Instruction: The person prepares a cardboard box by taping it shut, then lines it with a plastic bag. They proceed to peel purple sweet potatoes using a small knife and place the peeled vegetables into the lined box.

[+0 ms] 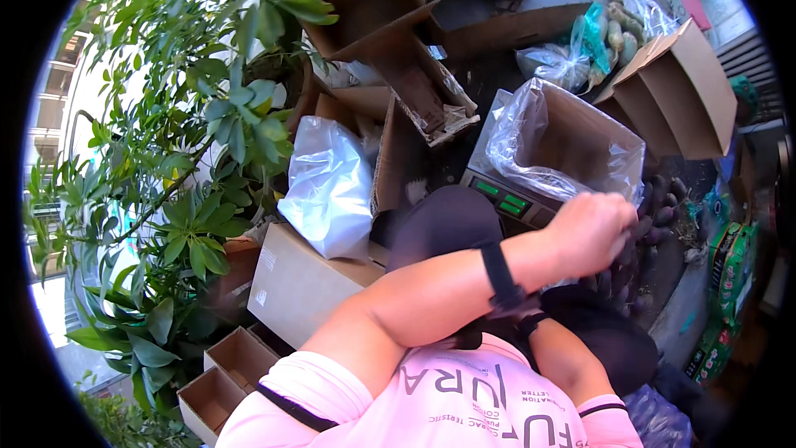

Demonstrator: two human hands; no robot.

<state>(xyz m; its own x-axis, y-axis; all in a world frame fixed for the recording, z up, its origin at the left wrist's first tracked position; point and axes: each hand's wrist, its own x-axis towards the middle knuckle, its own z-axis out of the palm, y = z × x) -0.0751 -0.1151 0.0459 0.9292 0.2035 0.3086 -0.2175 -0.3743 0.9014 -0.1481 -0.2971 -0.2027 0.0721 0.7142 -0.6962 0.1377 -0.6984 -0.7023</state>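
My left hand (591,233) reaches across to the right with its fingers curled, blurred by motion; whether anything is inside them is hidden. Beneath my left wrist, my right hand (519,313) is mostly covered, so its fingers and what they touch cannot be made out. Just beyond my left hand, a cardboard box (587,127) lined with a clear plastic bag (513,140) stands on a digital scale (482,205) with lit green displays. Beside and below my left hand lie many dark purple, elongated vegetables (656,233), perhaps sweet potatoes, partly hidden by it.
A white plastic bag (329,183) lies on a closed carton (305,280) at left. Open cardboard boxes (379,6) stand beyond, near leafy plants (205,193). A partitioned carton (690,96) and bagged produce (563,62) are at upper right, green printed packaging (731,274) at far right.
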